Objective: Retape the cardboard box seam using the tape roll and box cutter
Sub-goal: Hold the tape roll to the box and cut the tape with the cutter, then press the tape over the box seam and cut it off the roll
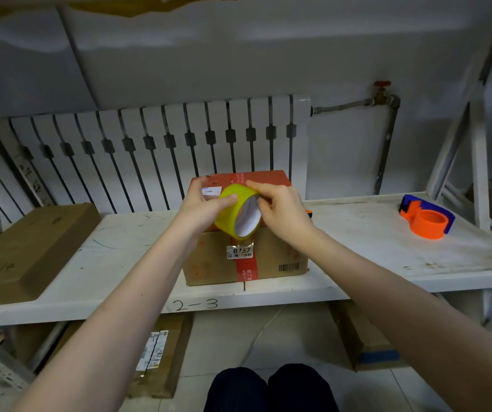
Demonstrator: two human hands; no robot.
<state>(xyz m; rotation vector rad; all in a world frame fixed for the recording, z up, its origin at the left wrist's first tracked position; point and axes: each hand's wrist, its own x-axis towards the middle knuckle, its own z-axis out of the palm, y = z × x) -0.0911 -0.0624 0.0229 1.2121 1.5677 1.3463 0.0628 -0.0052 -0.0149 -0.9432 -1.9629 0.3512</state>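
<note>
A cardboard box (209, 263) with a red top and a red tape strip down its front stands on the white shelf (357, 242). Just above its front edge, both hands hold a yellow-green tape roll (232, 215) tilted on edge. My left hand (203, 203) grips the roll's left side with the thumb across the outer band. My right hand (280, 209) pinches at the roll's upper right rim. A small orange piece shows behind my right wrist at the box's right edge; I cannot tell what it is.
An orange and blue tape dispenser (427, 217) lies on the shelf at the far right. A flat brown carton (27, 248) lies on the shelf's left end. Behind is a white radiator (155, 144). More cartons (161, 352) lie on the floor below.
</note>
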